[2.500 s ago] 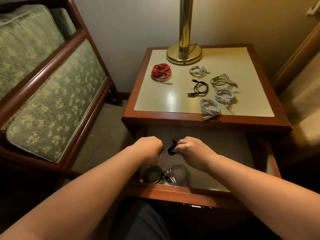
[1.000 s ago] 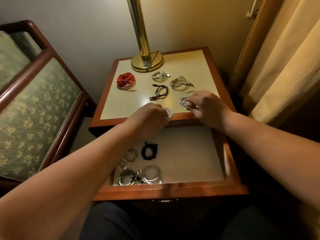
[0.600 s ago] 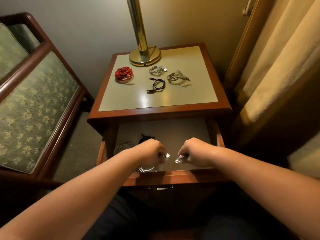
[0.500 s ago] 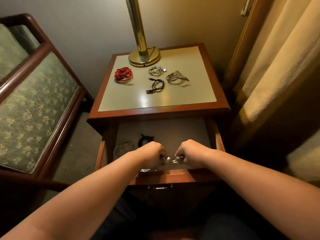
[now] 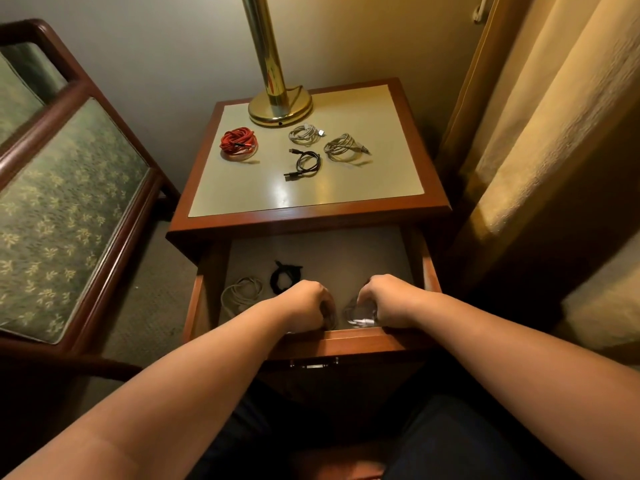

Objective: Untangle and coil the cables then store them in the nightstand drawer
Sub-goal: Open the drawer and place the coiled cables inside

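The nightstand drawer (image 5: 349, 342) stands pulled out. Both hands reach down into its front. My left hand (image 5: 308, 303) curls round a coiled white cable that it mostly hides. My right hand (image 5: 388, 299) grips another coiled white cable (image 5: 358, 315) low against the drawer floor. Further back in the drawer lie a white coil (image 5: 242, 292) and a black coil (image 5: 282, 277). On the nightstand top (image 5: 346, 192) remain a red coil (image 5: 239, 143), a black cable (image 5: 304, 164) and two pale coils (image 5: 304, 133) (image 5: 343, 147).
A brass lamp base (image 5: 280, 109) stands at the back of the nightstand top. A wooden-framed bench with green cushions (image 5: 62, 209) is on the left, heavy curtains (image 5: 554, 133) on the right. My knees are below the drawer front.
Each hand took a white coil from the front of the nightstand top and carried it down into the drawer. Since half a second ago the hands have sunk lower and spread slightly apart.
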The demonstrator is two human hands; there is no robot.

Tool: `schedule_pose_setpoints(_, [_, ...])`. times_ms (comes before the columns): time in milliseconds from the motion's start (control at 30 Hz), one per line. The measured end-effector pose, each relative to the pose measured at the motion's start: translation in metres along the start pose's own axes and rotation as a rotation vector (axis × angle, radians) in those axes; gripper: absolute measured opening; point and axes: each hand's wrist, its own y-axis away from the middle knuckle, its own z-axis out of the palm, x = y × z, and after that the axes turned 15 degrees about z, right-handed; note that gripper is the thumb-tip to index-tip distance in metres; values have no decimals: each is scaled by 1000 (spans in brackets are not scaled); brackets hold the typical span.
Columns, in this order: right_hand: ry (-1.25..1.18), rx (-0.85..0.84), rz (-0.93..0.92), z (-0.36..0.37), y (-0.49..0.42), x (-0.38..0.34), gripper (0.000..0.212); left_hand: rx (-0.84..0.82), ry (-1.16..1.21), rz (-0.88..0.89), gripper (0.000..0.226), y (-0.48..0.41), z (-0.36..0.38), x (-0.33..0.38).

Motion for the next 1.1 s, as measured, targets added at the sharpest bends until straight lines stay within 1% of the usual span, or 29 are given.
schedule_pose_setpoints(67, [25, -20, 5, -1, 2, -1, 59, 32, 23, -2, 29, 1, 0, -3])
schedule_pose_setpoints(100, [39, -23, -1, -3, 2, -2, 60, 53, 13, 11, 26, 3, -3, -3])
schedule_pose_setpoints(200, [46, 32, -54, -18, 4, -6, 52, 191, -39, 81, 18, 10, -21, -1])
schedule_pose_setpoints(333, [-112, 228, -189, -68, -2, -20, 34, 461, 28, 125, 13, 17, -72, 0])
schedule_pose_setpoints(400, [-182, 292, -232, -96, -10, -29, 29, 543, 39, 138, 11, 14, -102, -5])
schedule_pose_setpoints(467, [-195, 344, -238, -123, -25, -37, 28, 615, 51, 116, 13, 5, -129, -12])
schedule_pose_setpoints(567, [-163, 489, -220, -157, -53, -46, 31, 701, 6, 75, 17, -11, -160, -23])
schedule_pose_setpoints(633, [-133, 569, -211, -175, -73, -52, 32, 705, -57, 73, 20, -24, -174, -29])
schedule_pose_setpoints(700, [-74, 607, -187, -189, -93, -57, 36, 715, -118, 89, 28, -37, -181, -31])
schedule_pose_setpoints(800, [75, 611, -136, -200, -118, -67, 50, 732, -215, 67, 52, -54, -187, -30])
schedule_pose_setpoints(833, [140, 603, -119, -201, -126, -69, 53, 711, -241, 57, 60, -59, -188, -31])
schedule_pose_setpoints(900, [253, 598, -86, -200, -140, -71, 51, 615, -303, 41, 68, -69, -189, -32])
schedule_pose_setpoints(967, [322, 598, -60, -198, -152, -70, 42, 522, -383, 48, 64, -76, -190, -36])
schedule_pose_setpoints(1033, [334, 579, -24, -197, -157, -69, 31, 477, -423, 68, 48, -79, -192, -41])
schedule_pose_setpoints(1100, [338, 578, -1, -197, -158, -67, 28, 467, -377, 58, 33, -79, -194, -44])
